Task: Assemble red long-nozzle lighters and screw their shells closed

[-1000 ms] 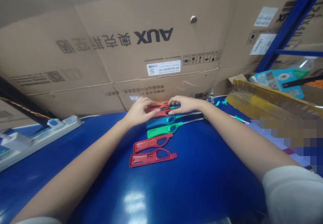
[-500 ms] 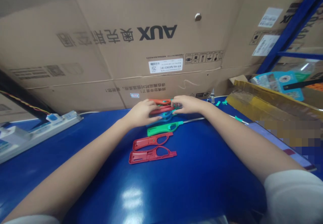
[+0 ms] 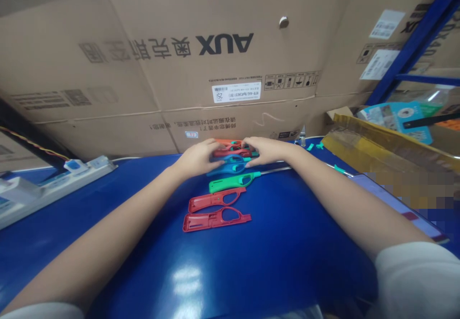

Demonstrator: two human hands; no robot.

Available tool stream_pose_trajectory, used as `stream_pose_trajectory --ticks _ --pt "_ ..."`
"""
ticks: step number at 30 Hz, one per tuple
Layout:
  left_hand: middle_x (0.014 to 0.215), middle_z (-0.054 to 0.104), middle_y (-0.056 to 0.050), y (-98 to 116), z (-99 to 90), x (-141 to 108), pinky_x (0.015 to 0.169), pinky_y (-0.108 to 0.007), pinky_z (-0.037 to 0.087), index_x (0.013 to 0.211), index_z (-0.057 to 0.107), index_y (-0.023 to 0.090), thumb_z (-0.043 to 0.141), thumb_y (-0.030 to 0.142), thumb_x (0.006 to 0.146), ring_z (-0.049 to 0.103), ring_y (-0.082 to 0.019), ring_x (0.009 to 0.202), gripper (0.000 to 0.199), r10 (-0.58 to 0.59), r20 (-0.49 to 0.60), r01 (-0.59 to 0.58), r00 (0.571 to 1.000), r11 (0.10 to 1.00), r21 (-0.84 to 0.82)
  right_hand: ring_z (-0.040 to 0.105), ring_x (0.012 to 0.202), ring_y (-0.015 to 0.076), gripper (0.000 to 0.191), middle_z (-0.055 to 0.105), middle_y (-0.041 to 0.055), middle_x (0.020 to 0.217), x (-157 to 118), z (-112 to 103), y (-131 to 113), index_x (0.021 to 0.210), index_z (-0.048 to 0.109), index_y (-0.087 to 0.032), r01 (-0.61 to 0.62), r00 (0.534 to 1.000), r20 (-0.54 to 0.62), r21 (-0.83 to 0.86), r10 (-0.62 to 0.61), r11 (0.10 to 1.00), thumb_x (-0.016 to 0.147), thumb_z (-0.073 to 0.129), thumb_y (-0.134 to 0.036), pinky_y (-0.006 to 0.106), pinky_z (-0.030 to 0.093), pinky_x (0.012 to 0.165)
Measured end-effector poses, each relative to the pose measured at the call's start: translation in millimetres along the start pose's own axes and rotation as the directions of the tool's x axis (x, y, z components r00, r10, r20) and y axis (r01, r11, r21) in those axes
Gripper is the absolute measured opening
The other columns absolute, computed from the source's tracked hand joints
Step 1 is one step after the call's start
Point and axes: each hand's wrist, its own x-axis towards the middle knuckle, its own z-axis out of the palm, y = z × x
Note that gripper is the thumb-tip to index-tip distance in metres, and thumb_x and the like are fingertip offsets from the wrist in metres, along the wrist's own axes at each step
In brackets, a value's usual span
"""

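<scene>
A row of long-nosed lighters lies on the blue table at the foot of a large carton. My left hand [image 3: 198,159] closes round the handle ends of the red lighters [image 3: 230,152]. At their trigger side, my right hand [image 3: 265,150] has its fingers bent round them. Behind is an orange lighter [image 3: 226,142], partly covered by my fingers. Blue lighters [image 3: 226,166] lie just nearer, beside my thumbs. A green lighter [image 3: 226,183] with a metal tube comes after them. Closest to me are two empty red casing halves [image 3: 215,199], their inner sides up.
The carton [image 3: 143,84] stands like a wall at the back. A white power strip [image 3: 57,189] is on the left. To the right are a taped cardboard box [image 3: 388,151], a flat screen-like device [image 3: 391,204], and small green pieces [image 3: 319,145]. A blue metal post [image 3: 413,41] rises behind.
My hands have shifted slightly and the left thumb has drawn back, so more of the blue lighters shows. The red lighters sit a little farther back. The casing halves and green lighter stay put.
</scene>
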Motion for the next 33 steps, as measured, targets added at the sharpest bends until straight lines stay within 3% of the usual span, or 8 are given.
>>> stream_pose_trajectory --ticks 4,10,14,19,21,24,28,33 --pt "0.117 0.064 -0.009 -1 -7.1 1 0.079 -0.035 0.054 0.121 0.064 0.02 0.071 0.044 0.083 0.066 -0.024 0.095 0.045 0.018 0.094 -0.012 0.995 0.998 -0.061 0.062 0.095 0.0237 0.057 0.065 0.0095 0.114 -3 -6 0 0.118 0.051 -0.021 -0.038 0.995 0.088 0.007 0.037 0.999 0.072 0.08 -0.038 0.031 0.046 0.074" --pt "0.093 0.066 -0.005 10 -6.2 1 0.067 -0.033 0.048 0.095 0.059 0.019 0.066 0.044 0.085 0.062 -0.021 0.077 0.028 -0.019 0.114 0.033 0.993 0.992 -0.12 0.06 0.086 0.0241 0.033 0.066 0.0068 0.101 -2 -11 -5 0.096 0.059 -0.021 -0.078 0.976 0.201 -0.046 0.086 0.996 0.07 0.075 -0.035 0.031 0.042 0.066" --pt "0.099 0.068 -0.007 11 -3.1 3 0.068 -0.032 0.049 0.102 0.058 0.019 0.071 0.04 0.079 0.065 -0.022 0.082 0.034 -0.043 0.146 0.065 0.988 0.987 -0.15 0.062 0.087 0.0234 0.037 0.065 0.0072 0.107 -4 -10 -12 0.102 0.058 -0.021 -0.106 0.967 0.228 -0.052 0.115 0.993 0.068 0.071 -0.03 0.03 0.043 0.063" --pt "0.097 0.07 -0.007 10 -6.7 2 0.066 -0.033 0.05 0.104 0.062 0.019 0.076 0.053 0.076 0.066 -0.022 0.078 0.047 -0.086 0.202 0.115 0.976 0.984 -0.138 0.061 0.077 0.021 0.034 0.066 0.0051 0.099 -6 -12 -12 0.097 0.059 -0.022 -0.083 0.968 0.233 -0.054 0.093 0.995 0.065 0.07 -0.025 0.03 0.042 0.058" --pt "0.099 0.07 -0.007 12 -9.3 2 0.069 -0.034 0.05 0.102 0.065 0.019 0.074 0.06 0.077 0.066 -0.023 0.082 0.049 -0.099 0.191 0.12 0.977 0.988 -0.101 0.061 0.078 0.0211 0.03 0.066 0.005 0.099 -6 -13 -9 0.095 0.06 -0.022 -0.047 0.975 0.213 -0.049 0.056 0.998 0.067 0.07 -0.026 0.03 0.044 0.06" --pt "0.106 0.068 -0.008 14 -10.9 2 0.078 -0.036 0.052 0.104 0.067 0.019 0.067 0.067 0.081 0.066 -0.026 0.094 0.052 -0.088 0.091 0.093 0.992 0.994 -0.053 0.061 0.098 0.0243 0.033 0.064 0.0084 0.113 -3 -10 -3 0.11 0.06 -0.021 -0.005 0.994 0.11 -0.052 0.011 0.999 0.078 0.065 -0.028 0.033 0.049 0.08" --pt "0.102 0.065 -0.012 8 -6.1 4 0.091 -0.043 0.05 0.101 0.069 0.017 0.038 0.045 0.102 0.062 -0.029 0.103 0.042 -0.081 -0.04 0.083 0.996 0.995 0.051 0.056 0.117 0.0288 0.037 0.059 0.0157 0.126 3 1 2 0.123 0.058 -0.016 -0.05 0.999 -0.027 -0.098 0.047 0.994 0.087 0.049 -0.015 0.039 0.045 0.096" --pt "0.104 0.068 -0.012 -4 4.9 3 0.088 -0.042 0.052 0.109 0.066 0.017 0.057 0.024 0.086 0.064 -0.029 0.1 0.025 -0.085 0.017 0.084 0.996 0.996 0.034 0.062 0.097 0.0271 0.022 0.065 0.0154 0.108 8 12 4 0.103 0.065 -0.016 -0.088 0.996 -0.008 -0.106 0.088 0.991 0.088 0.05 -0.014 0.035 0.046 0.085"
